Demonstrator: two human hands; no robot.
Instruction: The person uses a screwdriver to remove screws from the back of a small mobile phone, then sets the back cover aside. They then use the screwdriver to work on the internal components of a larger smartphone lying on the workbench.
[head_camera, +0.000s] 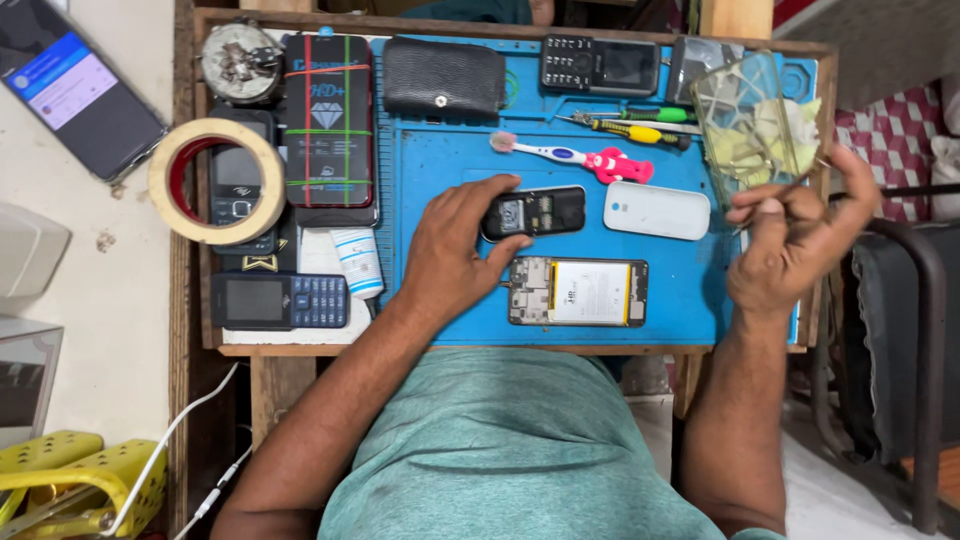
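Head view: the person sits at a small wooden bench covered by a blue mat (440, 160). The left hand (450, 250) lies flat on the mat, fingers spread, its fingertips pinning the left end of a small black phone (535, 212) that lies back-open near the mat's middle. The right hand (795, 240) is raised over the mat's right edge, thumb and forefinger pressed together on a thin tool (795, 180); what kind of tool cannot be told. Just below the black phone lies an opened smartphone (578, 292), its battery and board showing. To the right of the black phone rests a white cover (657, 210). Above it lies a toothbrush (570, 156) with a pink handle, and above that two screwdrivers (630, 124), one green-handled and one yellow-handled. A clear box (745, 125) with scraps inside stands at the mat's right end, just above the right hand. Along the top edge sit a black pouch (443, 77) and a keypad phone (600, 64). Left of the mat lie a tape roll (217, 180), a boxed item bound with rubber bands (328, 120), a white tube (356, 262) and a blue-keyed phone (280, 300). A smartphone (75, 95) with a lit screen lies on the white counter at far left.
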